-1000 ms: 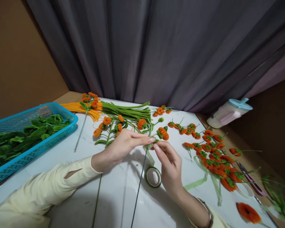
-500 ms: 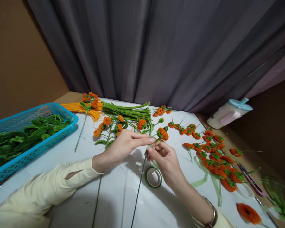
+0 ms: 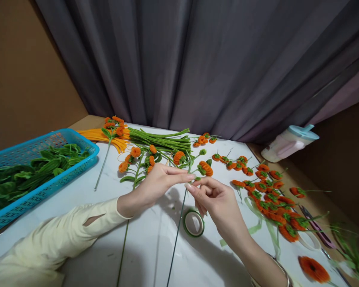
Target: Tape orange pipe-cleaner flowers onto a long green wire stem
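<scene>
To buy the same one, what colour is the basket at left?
Blue; the basket shows best in the head view.

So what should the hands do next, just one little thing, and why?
Maybe the right hand could gently squeeze the thin green stem just below the left hand. The left hand is pinching it near an orange flower, so it seems steadied, and the right thumb and forefinger are right at that spot.
</scene>
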Demonstrator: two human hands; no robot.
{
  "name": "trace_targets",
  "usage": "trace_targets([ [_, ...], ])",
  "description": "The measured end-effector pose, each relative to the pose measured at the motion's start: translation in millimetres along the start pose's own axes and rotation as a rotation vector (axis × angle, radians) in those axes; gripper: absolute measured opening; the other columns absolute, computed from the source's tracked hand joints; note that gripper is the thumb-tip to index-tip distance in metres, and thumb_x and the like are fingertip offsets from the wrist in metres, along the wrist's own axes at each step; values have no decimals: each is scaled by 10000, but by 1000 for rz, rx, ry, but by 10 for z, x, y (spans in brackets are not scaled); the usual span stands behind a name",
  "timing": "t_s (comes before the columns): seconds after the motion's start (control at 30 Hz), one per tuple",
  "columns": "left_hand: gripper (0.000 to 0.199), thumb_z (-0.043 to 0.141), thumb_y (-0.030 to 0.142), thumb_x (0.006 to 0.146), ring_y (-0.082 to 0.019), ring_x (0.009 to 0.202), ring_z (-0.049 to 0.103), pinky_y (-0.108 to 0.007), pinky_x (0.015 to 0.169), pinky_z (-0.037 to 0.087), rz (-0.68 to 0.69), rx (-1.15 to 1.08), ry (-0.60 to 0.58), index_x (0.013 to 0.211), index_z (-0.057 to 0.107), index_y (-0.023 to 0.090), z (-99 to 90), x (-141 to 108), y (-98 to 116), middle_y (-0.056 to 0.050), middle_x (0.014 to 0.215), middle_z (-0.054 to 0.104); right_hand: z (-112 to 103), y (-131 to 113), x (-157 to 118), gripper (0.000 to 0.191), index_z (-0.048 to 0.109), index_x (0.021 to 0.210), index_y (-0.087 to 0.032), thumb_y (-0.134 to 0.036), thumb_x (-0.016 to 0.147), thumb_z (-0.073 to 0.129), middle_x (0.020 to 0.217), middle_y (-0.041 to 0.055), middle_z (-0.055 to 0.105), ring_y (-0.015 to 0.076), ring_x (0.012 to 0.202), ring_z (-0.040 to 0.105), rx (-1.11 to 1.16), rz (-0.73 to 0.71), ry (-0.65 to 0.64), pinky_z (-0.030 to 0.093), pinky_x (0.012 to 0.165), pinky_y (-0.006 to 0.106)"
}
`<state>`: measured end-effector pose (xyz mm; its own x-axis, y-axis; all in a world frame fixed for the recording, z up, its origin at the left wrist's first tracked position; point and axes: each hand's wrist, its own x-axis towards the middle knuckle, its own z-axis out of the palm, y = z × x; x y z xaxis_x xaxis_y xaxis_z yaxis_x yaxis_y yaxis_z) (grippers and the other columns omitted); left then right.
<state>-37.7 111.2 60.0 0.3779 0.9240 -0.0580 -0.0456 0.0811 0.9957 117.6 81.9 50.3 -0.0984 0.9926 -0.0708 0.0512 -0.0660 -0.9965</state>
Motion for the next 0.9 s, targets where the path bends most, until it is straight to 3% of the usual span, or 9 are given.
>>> trace_targets([
  [0.2, 193, 645, 301, 766, -134, 698, 496, -252, 678, 346, -1, 26, 15, 691, 734, 148, -3, -1, 13, -10, 668, 633, 16, -72, -31, 285, 492, 794, -186, -462, 866, 504, 423, -59, 503, 99, 413, 455, -26, -19, -45, 385, 493, 227],
  [0.33, 182, 659, 301, 756, -144, 721, 525, -259, 695, 361, 0, 20, 18, 705, 742, 148, -1, -7, 17, -20, 707, 666, 14, -28, -44, 290, 458, 798, -202, -451, 923, 379, 446, -62, 471, 105, 428, 431, -189, -85, -50, 360, 484, 220],
  [0.5, 155, 660, 280, 754, -145, 715, 547, -259, 688, 369, -4, -10, 7, 702, 748, 163, 0, 1, 31, -13, 720, 686, -36, 57, -34, 237, 406, 778, -217, -353, 949, 316, 476, -76, 369, 99, 406, 343, -579, -313, 2, 283, 440, 211],
  [0.63, 137, 669, 259, 751, -117, 664, 530, -243, 684, 372, -14, -40, -1, 673, 743, 173, -1, 7, 39, 14, 654, 667, -77, 91, -8, 168, 377, 760, -217, -221, 921, 332, 498, -80, 306, 94, 403, 288, -757, -491, 49, 250, 426, 209],
  [0.77, 138, 673, 272, 752, -116, 682, 528, -241, 696, 371, -30, -42, -8, 692, 743, 169, -14, 14, 15, 12, 673, 668, -73, 116, 2, 163, 392, 755, -214, -186, 909, 346, 506, -75, 313, 90, 405, 294, -772, -552, 85, 253, 424, 202],
  [0.9, 168, 678, 308, 745, -120, 678, 501, -244, 672, 348, -18, 0, -15, 701, 735, 157, -26, 29, 0, 10, 653, 639, -56, 122, 1, 192, 408, 741, -212, -234, 922, 348, 504, -65, 368, 89, 411, 321, -689, -487, 73, 279, 435, 202],
])
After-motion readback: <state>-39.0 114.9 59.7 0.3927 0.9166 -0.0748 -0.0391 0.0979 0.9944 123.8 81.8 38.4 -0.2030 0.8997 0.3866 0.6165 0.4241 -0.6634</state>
